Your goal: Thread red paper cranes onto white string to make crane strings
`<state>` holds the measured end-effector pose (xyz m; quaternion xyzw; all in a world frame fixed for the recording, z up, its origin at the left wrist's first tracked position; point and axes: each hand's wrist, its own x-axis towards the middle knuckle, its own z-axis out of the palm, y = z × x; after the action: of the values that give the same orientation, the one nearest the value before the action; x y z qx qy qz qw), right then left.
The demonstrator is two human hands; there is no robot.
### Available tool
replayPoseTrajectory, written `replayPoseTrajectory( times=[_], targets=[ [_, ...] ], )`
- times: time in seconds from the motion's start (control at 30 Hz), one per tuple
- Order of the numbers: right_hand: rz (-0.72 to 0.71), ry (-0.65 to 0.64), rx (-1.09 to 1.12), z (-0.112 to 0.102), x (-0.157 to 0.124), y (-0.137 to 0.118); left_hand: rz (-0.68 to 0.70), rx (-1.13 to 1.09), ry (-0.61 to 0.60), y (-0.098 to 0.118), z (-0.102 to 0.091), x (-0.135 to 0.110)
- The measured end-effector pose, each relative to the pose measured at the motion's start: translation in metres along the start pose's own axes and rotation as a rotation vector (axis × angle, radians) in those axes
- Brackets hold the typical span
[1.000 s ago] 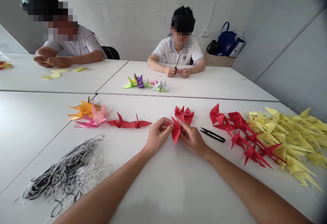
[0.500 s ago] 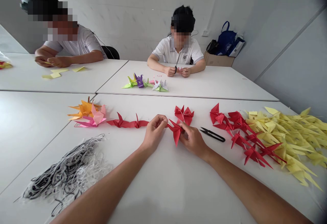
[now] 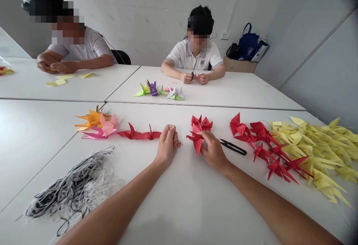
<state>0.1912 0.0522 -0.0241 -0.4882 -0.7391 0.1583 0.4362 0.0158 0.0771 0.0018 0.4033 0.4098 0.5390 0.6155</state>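
Note:
My left hand [image 3: 167, 143] is closed in a fist, and short bits of white string [image 3: 174, 126] poke out above and below its fingers. A red paper crane [image 3: 197, 142] is pinched in my right hand [image 3: 213, 149], its wing pointing down. Just behind it lie other red cranes [image 3: 206, 123] with white string across them. A row of red cranes [image 3: 137, 134] lies at the left, its end close to my left wrist. Black thread snips [image 3: 233, 147] rest to the right of my right hand.
Strung red cranes [image 3: 275, 151] and a heap of yellow cranes [image 3: 319, 148] cover the right side. Orange cranes [image 3: 93, 119], pink cranes [image 3: 104, 127] and a tangle of black and white strings [image 3: 75, 181] lie left. Two people sit across, working with paper.
My left hand has turned and closed round the string, moving slightly away from the crane. My right hand has shifted the red crane a little to the right.

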Motion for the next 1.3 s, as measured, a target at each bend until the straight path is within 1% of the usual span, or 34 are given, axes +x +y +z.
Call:
replayPoseTrajectory(
  times=[0.17,0.27,0.33,0.43,0.53,0.63,0.73,0.93,1.0,1.07,1.13,1.2,1.23,1.3],
  targets=[
    [0.129,0.031,0.102,-0.002,0.003,0.000,0.008,0.051,0.009,0.000,0.000,0.002],
    [0.173,0.103,0.123,-0.003,0.003,-0.001,0.009,0.108,-0.031,-0.002,-0.001,0.001],
    [0.193,0.175,0.138,-0.004,0.003,0.001,0.001,0.167,-0.096,-0.003,-0.002,-0.001],
    [0.226,0.265,0.198,-0.005,0.003,0.004,-0.028,0.264,-0.237,-0.005,-0.001,-0.005],
    [0.262,0.301,0.261,-0.006,0.004,0.007,-0.071,0.321,-0.375,-0.003,-0.001,-0.007],
    [0.280,0.283,0.276,-0.007,0.005,0.009,-0.134,0.318,-0.501,0.003,-0.001,-0.006],
    [0.259,0.221,0.274,-0.006,0.005,0.011,-0.250,0.286,-0.650,0.011,-0.002,-0.009],
    [0.137,0.074,0.234,-0.003,0.005,0.010,-0.571,0.231,-1.015,0.023,0.000,-0.020],
    [0.097,0.029,0.219,-0.002,0.005,0.009,-0.633,0.260,-1.113,0.025,0.002,-0.023],
    [0.064,0.006,0.190,-0.003,0.006,0.007,-0.659,0.288,-1.178,0.026,0.003,-0.025],
    [0.055,0.024,0.157,-0.003,0.006,0.006,-0.670,0.283,-1.183,0.024,0.003,-0.026],
    [0.060,0.081,0.151,-0.005,0.006,0.004,-0.670,0.220,-1.119,0.021,0.003,-0.025],
    [0.059,0.111,0.158,-0.005,0.006,0.002,-0.660,0.166,-1.054,0.018,0.004,-0.025],
    [0.049,0.156,0.179,-0.007,0.005,-0.001,-0.605,0.042,-0.883,0.012,0.004,-0.023]
  ],
)
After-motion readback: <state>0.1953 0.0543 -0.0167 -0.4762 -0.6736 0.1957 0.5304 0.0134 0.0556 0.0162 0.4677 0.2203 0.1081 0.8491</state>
